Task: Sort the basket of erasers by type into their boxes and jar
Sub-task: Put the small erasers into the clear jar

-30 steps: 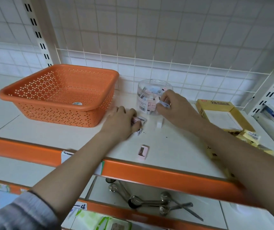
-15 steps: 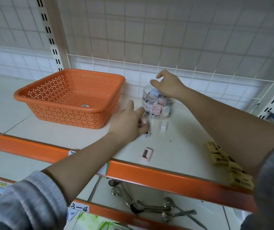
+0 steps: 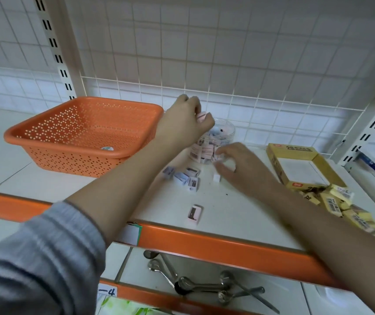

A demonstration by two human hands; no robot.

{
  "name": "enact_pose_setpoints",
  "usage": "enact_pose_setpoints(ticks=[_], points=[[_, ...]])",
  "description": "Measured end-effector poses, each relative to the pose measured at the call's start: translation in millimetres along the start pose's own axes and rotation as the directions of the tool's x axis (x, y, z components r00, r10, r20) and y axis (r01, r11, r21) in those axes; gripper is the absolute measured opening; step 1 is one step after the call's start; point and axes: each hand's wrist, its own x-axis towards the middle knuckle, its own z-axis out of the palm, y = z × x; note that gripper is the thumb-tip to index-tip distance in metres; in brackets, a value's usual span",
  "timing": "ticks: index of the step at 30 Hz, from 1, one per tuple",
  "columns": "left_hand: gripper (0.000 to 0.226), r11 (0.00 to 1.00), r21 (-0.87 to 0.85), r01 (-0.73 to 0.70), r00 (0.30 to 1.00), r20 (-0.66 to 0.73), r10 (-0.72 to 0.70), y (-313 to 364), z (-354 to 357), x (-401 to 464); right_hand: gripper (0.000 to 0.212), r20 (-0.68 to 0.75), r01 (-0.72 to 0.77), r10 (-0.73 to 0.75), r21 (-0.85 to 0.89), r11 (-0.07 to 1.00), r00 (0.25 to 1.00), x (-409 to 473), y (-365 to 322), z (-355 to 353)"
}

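Change: L hand (image 3: 185,123) now up over jar (image 3: 216,142), was on shelf; R hand (image 3: 238,167) dropped beside jar.
L hand: pinching pink eraser (image 3: 201,115) above jar.
R hand: fingers curled, can't tell if holding; white eraser (image 3: 216,178) just below.

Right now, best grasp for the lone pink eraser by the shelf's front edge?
The pink eraser lies flat and alone on the white shelf, long axis running roughly front to back, nothing touching it. Come straight down from above and pinch its two long sides near the middle. The grip would likely slip less there than on the short ends, and its flat pose leaves nothing to hook under.
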Motion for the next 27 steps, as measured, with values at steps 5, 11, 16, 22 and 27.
enact_pose_setpoints(ticks=[5, 11, 16, 22, 27], points=[[0.016, 0.999, -0.043, 0.002, 0.97, 0.245, 0.009, 0.3, 21.4, 48.0, 0.067, 0.287, -0.023, 0.061, -0.134, 0.991, 0.956, -8.8, -16.4, 26.5], [0.03, 0.998, 0.037, -0.043, 0.89, 0.456, 0.022, -13.0, 25.0, 59.2, 0.076, 0.28, 0.049, 0.013, -0.215, 0.975, 0.96, -6.6, -30.6, 49.1], [0.036, 1.0, 0.029, -0.001, 0.902, 0.432, -0.012, -20.3, 6.2, 46.4, 0.058, 0.182, 0.05, -0.018, -0.172, 0.984, 0.983, -9.3, -26.2, 52.3], [0.035, 0.999, -0.038, -0.026, 0.942, 0.332, 0.037, -13.7, -13.9, -1.1, 0.045, 0.2, 0.08, -0.042, -0.184, 0.98, 0.979, -11.6, -27.2, 46.9], [0.022, 0.971, -0.218, 0.101, 0.976, 0.209, -0.054, -12.6, -23.8, -61.4, 0.042, 0.192, 0.075, -0.024, -0.265, 0.961, 0.981, -13.9, -24.9, 36.9]])
